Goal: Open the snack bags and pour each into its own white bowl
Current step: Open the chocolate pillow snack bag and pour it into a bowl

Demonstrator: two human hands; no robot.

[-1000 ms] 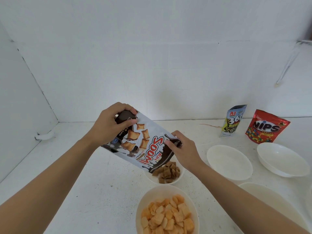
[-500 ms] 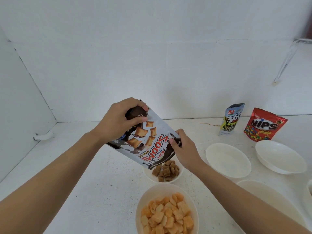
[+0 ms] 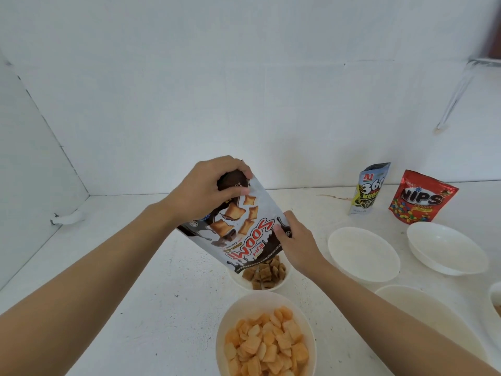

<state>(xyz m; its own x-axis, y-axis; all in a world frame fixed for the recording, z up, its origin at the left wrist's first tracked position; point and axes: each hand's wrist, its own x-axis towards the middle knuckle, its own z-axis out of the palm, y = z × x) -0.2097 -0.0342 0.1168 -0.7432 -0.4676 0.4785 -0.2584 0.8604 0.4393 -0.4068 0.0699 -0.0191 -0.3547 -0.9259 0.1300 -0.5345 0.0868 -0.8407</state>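
Over the white table (image 3: 151,299), both hands' curled fingers (image 3: 233,169) grip the upturned bag (image 3: 238,229).

Both forearms reach forward — left hand (image 3: 206,191) raised, gripping the bag (image 3: 244,232), right hand (image 3: 296,241) lower, pinching its edge.

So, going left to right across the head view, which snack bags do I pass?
Black-and-white Soom snack bag tipped mouth-down → silver A1 360 pouch → red foil NIPS bag.
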